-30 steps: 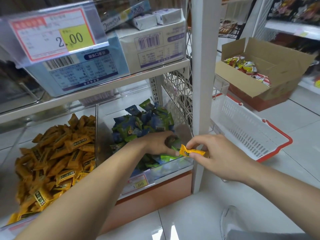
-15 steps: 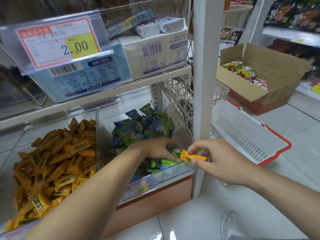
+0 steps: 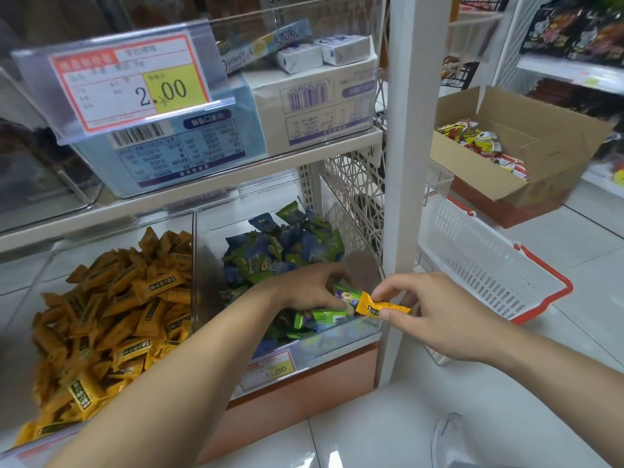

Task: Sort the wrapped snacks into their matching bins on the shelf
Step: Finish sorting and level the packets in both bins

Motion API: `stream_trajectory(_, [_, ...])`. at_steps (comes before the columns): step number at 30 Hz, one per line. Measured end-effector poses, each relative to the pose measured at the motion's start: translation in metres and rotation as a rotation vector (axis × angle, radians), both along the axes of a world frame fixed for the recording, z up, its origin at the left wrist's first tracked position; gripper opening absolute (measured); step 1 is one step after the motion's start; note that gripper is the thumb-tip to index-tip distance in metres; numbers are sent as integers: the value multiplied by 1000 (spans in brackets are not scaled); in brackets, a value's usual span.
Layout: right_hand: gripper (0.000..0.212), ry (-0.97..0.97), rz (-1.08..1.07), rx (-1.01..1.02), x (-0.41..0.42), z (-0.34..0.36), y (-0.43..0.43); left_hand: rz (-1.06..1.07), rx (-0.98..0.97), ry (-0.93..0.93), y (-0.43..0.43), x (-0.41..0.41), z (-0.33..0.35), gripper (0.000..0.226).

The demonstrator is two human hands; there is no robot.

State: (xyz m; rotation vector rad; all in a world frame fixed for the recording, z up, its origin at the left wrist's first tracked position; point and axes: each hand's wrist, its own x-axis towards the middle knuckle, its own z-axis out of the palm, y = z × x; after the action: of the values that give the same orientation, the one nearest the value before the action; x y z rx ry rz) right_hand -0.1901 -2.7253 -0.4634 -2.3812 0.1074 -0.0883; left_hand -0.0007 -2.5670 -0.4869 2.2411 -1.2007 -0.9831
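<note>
One head-worn camera looks forward and down, close upon the lower shelf bins [image 3: 194, 251].

The left hand [image 3: 304, 292], which a second ago lay flat over the pile in the bin of green and blue snacks [image 3: 337, 336], now has its fingers curled and raised off the heap. They pinch a green-wrapped snack [image 3: 347, 295] at the bin's front right corner. That snack is now lifted clear of the pile, and its end comes up against the crimped end of the orange snack [image 3: 371, 305]. The right hand [image 3: 435, 315] has slid its thumb further along the orange wrapper, so more of the crimped left end shows.
</note>
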Motion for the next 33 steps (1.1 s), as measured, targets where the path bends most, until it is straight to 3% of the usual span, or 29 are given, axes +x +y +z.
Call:
stream_trajectory(4, [10,-17,-41,-10,0,3,2,95,-102,26,18,4,14,51])
stream_trajectory(9, [11,-88,-107,16,6,8,16,49,-7,-7,41,7,28,34])
stream_trajectory(22, [9,-66,-115,40,13,10,19,4,142,-330,73,2,40,32])
stream_trajectory(27, [10,-105,-93,105,18,9,25,77,-15,-259,84,3,44,15])
stream_trajectory(33, [13,-103,-86,367,35,10,47,366,-451,-222,93,-6,47,15])
